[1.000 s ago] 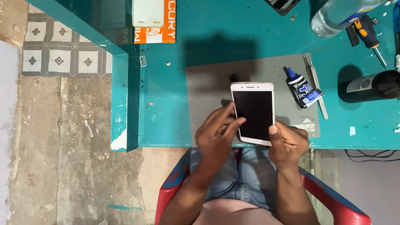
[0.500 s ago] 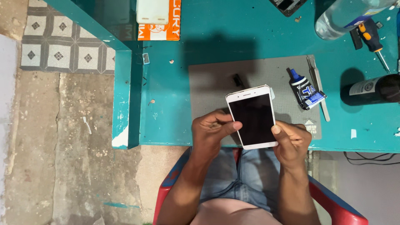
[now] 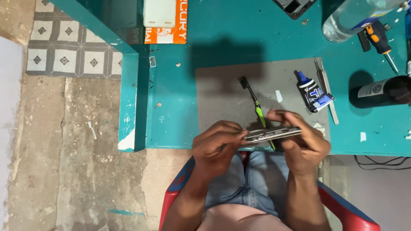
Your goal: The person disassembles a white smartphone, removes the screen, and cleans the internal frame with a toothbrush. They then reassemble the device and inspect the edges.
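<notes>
Fingers of your left hand (image 3: 216, 145) and right hand (image 3: 302, 143) are clamped on the two ends of the phone (image 3: 272, 134), which you hold edge-on (screen not visible) just above the grey mat (image 3: 227, 92) at the teal bench's (image 3: 171, 124) near edge, a green-handled brush (image 3: 255, 102) lying behind it.

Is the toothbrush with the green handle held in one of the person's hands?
No, the toothbrush lies on the grey mat, while the left hand and right hand hold a phone edge-on.

Orange-and-white box (image 3: 166, 32) at table's far edge; blue-labelled glue tube (image 3: 311, 92) on mat
</notes>
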